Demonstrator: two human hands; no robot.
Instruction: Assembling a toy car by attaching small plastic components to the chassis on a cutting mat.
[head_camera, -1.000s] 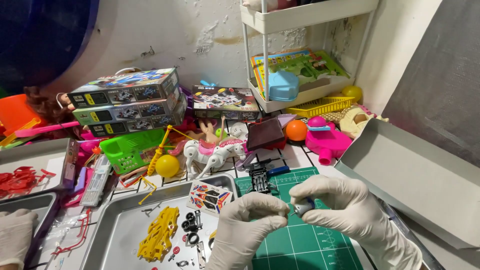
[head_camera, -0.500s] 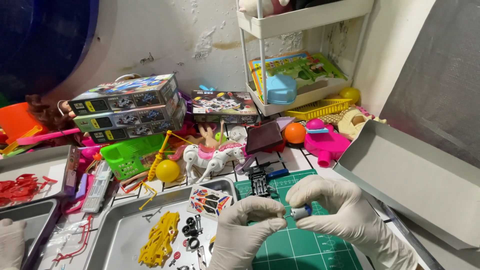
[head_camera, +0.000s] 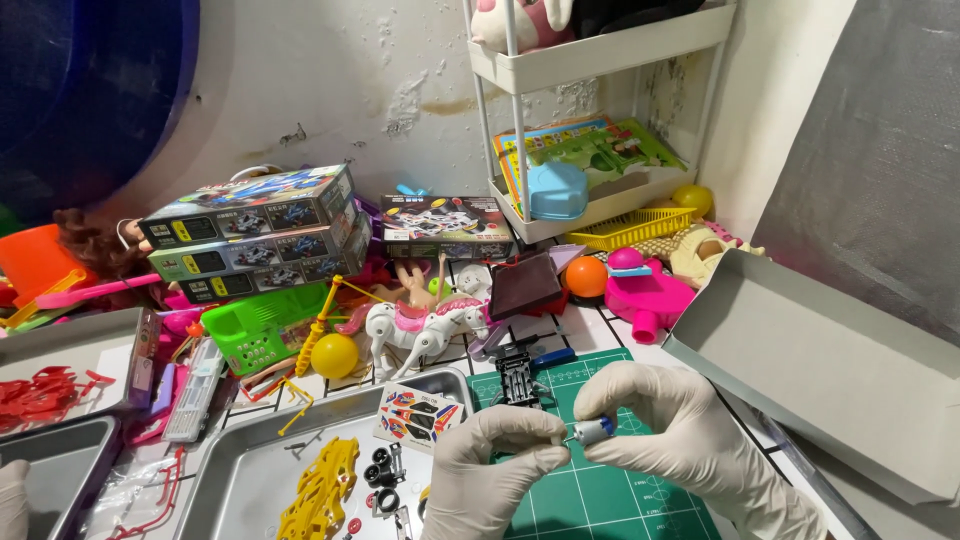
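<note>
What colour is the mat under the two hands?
The cutting mat is green with a pale grid of lines, shown best in the head view.

hands: left hand (head_camera: 495, 465) | right hand (head_camera: 670, 430) | both in thin white disposable gloves, wrinkled

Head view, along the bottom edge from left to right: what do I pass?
Yellow plastic parts sprue → small black wheels → left gloved hand → small silver cylindrical motor → right gloved hand → open grey cardboard box lid.
</note>
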